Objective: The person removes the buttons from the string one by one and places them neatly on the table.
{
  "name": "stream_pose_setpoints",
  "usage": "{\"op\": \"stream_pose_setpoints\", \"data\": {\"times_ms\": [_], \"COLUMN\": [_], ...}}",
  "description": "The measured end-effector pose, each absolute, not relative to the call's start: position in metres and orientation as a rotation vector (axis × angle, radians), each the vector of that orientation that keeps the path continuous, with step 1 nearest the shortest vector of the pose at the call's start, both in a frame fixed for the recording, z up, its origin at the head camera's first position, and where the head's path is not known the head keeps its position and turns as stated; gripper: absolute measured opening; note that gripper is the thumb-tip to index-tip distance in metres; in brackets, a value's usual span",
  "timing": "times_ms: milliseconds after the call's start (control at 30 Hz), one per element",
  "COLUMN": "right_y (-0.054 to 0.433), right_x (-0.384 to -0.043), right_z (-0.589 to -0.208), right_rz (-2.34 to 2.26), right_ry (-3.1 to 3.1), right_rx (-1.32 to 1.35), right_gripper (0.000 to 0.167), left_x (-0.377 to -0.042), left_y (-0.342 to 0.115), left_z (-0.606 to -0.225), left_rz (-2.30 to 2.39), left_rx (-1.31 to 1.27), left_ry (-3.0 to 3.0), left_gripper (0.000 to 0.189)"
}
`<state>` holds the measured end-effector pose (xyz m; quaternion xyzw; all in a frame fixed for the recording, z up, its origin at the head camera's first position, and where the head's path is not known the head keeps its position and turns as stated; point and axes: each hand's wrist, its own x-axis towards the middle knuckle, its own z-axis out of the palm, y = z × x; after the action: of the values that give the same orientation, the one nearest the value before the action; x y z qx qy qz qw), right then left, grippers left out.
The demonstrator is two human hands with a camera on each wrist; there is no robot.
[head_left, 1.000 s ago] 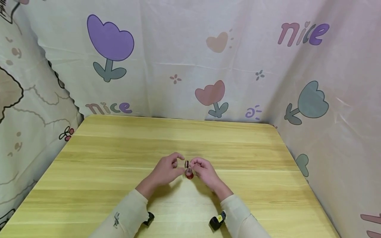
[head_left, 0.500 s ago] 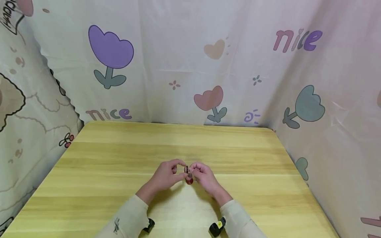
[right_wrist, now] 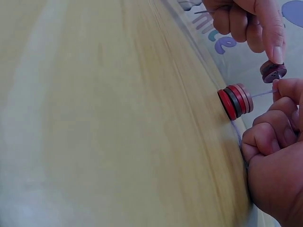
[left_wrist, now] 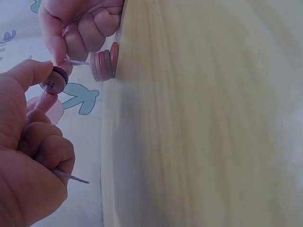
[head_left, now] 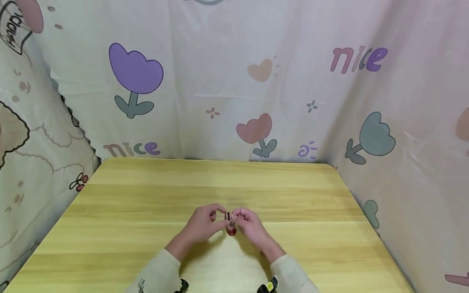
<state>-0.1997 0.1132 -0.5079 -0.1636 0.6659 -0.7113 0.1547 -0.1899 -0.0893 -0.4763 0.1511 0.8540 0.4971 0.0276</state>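
Note:
My left hand (head_left: 200,223) pinches a small stack of dark, round buttons (left_wrist: 57,79) between thumb and index finger. Its other fingers are curled, and a pale string end (left_wrist: 71,177) sticks out beneath them. Close by on the right, my right hand (head_left: 252,228) pinches the pale string (right_wrist: 263,94) beside those buttons, its other fingers folded in. Lower on this string sits a larger stack of red, dark and pinkish buttons (right_wrist: 236,101), also seen in the left wrist view as a button stack (left_wrist: 103,63). How the string passes through the pinched buttons is partly hidden by fingers.
Both hands are over the middle of a light wooden table (head_left: 146,195). A printed cloth (head_left: 205,73) hangs behind its far edge and along the sides. Black wrist devices (head_left: 267,286) show by the sleeves.
My left thumb and index finger, apart from the dark buttons one second ago, have closed on them. The right hand keeps its pinch. The whole head view has shifted, so everything appears lower.

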Motion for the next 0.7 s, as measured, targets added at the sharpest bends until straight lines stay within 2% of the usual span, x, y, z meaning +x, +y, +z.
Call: {"op": "stream_pose_setpoints", "data": {"times_ms": [700], "right_y": [0.1119], "right_x": [-0.1980], "right_z": [-0.5079], "right_rz": [-2.062], "right_ry": [1.899], "right_rx": [-0.458], "right_gripper": [0.024], "left_x": [-0.1861], "left_y": [-0.0981], "left_z": [-0.4741], "left_rz": [1.530], "left_rx": [0.460], "left_ry": [2.644], "left_gripper": [0.022]}}
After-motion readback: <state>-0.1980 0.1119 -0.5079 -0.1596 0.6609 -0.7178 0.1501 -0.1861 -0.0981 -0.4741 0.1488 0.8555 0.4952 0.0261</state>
